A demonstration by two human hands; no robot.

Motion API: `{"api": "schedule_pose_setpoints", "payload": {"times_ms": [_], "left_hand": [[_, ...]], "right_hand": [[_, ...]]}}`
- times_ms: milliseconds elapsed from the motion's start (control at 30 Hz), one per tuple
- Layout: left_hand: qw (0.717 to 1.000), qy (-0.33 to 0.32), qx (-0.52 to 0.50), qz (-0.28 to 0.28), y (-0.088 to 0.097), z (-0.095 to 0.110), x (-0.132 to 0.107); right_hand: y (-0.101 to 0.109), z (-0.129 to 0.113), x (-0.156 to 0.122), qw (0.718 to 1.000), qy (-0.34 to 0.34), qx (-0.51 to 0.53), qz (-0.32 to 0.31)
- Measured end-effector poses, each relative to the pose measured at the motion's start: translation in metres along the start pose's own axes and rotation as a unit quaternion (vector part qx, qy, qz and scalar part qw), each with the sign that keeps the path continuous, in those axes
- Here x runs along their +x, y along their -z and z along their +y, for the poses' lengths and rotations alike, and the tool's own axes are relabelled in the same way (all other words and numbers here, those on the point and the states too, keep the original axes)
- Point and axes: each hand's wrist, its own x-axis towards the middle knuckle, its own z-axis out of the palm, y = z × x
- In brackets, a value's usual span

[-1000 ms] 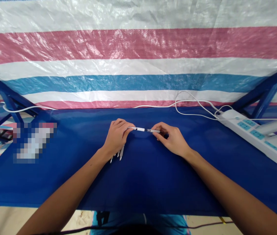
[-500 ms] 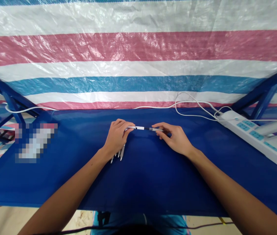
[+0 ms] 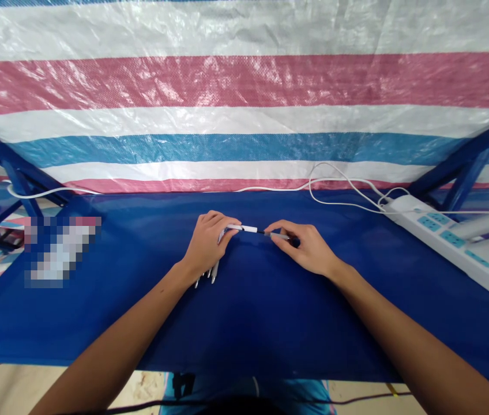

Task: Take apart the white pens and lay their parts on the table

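Observation:
My left hand [image 3: 206, 245] and my right hand [image 3: 307, 248] are close together above a blue cloth table cover [image 3: 270, 311]. Between them runs a white pen [image 3: 248, 229] with a dark middle section and a slim silver end. My left fingers pinch its white barrel, and my right fingertips pinch the silver end. Several similar pens [image 3: 208, 273] lie under and just beyond my left palm, with their tips showing and the rest hidden by the hand.
A white power strip [image 3: 443, 245] with plugs in it lies at the right. White cables [image 3: 343, 187] run along the back edge. Behind stands a striped plastic tarp [image 3: 244, 115] on a blue metal frame [image 3: 19, 173]. A pixelated patch [image 3: 60, 251] covers something at the left.
My right hand has drawn slightly left and toward me, closing the gap between the hands. The pen's right end now tilts a little lower.

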Motion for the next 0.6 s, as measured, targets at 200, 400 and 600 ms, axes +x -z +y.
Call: {"api": "schedule_pose_setpoints", "payload": {"times_ms": [200, 400, 600], "left_hand": [[1.0, -0.017, 0.0, -0.006, -0.0012, 0.0048, -0.0004], [1.0, -0.005, -0.007, -0.022, -0.0002, 0.0063, -0.0006], [0.999, 0.008, -0.01, -0.031, 0.0005, 0.006, -0.0002]], "right_hand": [[-0.0019, 0.0, -0.0003, 1.0, -0.017, 0.004, 0.003], [-0.0013, -0.0025, 0.0, 1.0, -0.017, 0.012, 0.0], [-0.0014, -0.0052, 0.0013, 1.0, -0.013, 0.009, 0.013]]}}
